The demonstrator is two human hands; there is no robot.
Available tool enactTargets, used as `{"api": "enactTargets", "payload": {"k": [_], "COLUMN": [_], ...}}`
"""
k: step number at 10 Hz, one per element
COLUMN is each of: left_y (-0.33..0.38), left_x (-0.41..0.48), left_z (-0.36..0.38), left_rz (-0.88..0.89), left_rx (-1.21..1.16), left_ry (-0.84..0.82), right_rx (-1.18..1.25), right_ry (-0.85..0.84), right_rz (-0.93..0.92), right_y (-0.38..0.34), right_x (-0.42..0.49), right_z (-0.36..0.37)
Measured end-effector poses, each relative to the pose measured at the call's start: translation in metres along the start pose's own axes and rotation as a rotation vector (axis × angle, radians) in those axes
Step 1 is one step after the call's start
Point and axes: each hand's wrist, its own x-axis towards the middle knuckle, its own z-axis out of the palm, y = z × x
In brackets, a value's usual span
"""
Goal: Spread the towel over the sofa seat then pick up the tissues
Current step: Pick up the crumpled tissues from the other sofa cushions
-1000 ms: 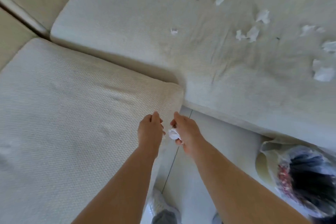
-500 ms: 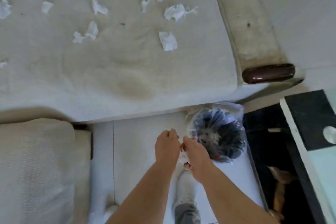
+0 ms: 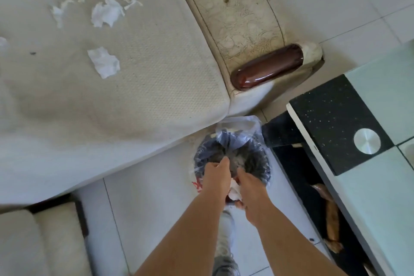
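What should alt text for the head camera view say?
A person's right hand grips a crumpled tissue over a bag-lined bin on the floor, the left hand close beside it. More tissues lie scattered on the sofa seat behind.

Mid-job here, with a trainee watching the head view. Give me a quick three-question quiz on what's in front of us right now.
1. True or false: the sofa seat is free of loose tissues.
2. A tissue wad shows between the left hand and the right hand. It is closest to: A the bin; B the table; C the armrest.
3. Fill in: the bin is lined with a clear plastic ____.

Key: 1 false; 2 A; 3 bag.
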Motion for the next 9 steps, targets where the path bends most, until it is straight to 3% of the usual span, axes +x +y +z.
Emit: {"api": "enactTargets", "payload": {"k": [1,3,4,7,9], "left_y": [0.004,0.017,0.023,0.064,0.134], "left_x": [0.021,0.03,0.03,0.021,0.015], "left_z": [0.008,0.004,-0.006,-0.074,-0.159], "left_rz": [-0.057,-0.176,-0.14,0.233,0.619], "left_rx": [-0.033,-0.042,-0.058,-0.105,0.148], "left_ry": [-0.119,-0.144,-0.135,0.029,0.289], "right_rx": [0.038,0.114,0.093,0.065,-0.019], "right_ry": [0.059,0.035,0.019,0.072,0.043], "right_rz": [0.033,0.111,0.041,0.009,-0.242], "right_y": [-0.007,-0.019,-0.022,-0.061,-0.141], "right_x": [0.015,0.02,0.013,-0.013,-0.04], "right_z": [-0.002,-0.009,-0.012,0.037,0.128]}}
